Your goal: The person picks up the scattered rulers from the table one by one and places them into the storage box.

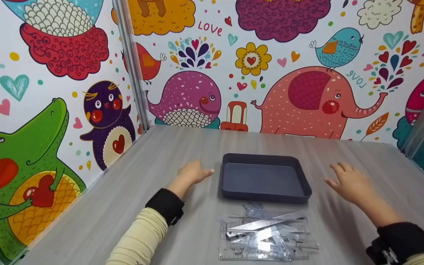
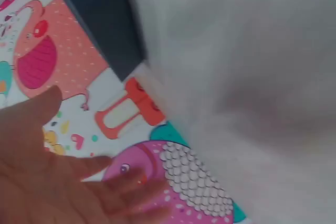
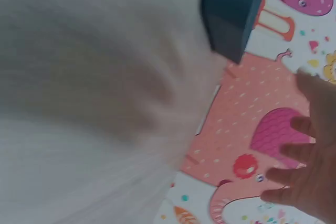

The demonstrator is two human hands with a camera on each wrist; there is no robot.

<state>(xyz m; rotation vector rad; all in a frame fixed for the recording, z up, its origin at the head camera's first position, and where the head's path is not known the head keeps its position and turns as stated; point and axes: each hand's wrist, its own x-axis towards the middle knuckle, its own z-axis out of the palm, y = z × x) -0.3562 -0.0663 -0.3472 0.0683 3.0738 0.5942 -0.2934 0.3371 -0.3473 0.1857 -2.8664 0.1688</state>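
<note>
A dark grey rectangular tray [image 1: 260, 178] lies on the table with nothing in it. Just in front of it is a loose pile of clear plastic rulers [image 1: 267, 239], overlapping at several angles. To the left of the tray is my left hand [image 1: 191, 173], its thumb pointing toward the tray's side and nothing held. Off the tray's right side, my right hand [image 1: 350, 182] hovers over the table with fingers spread and holding nothing. Each wrist view shows a bare hand with loose fingers, left [image 2: 79, 182] and right [image 3: 310, 156], apart from the tray's corner.
The grey wood-grain table [image 1: 182, 147] meets upright panels printed with cartoon animals [image 1: 307, 103] at the back and left. Metal corner posts [image 1: 133, 66] stand where the panels join. Black bands [image 1: 165, 206] are strapped around both wrists.
</note>
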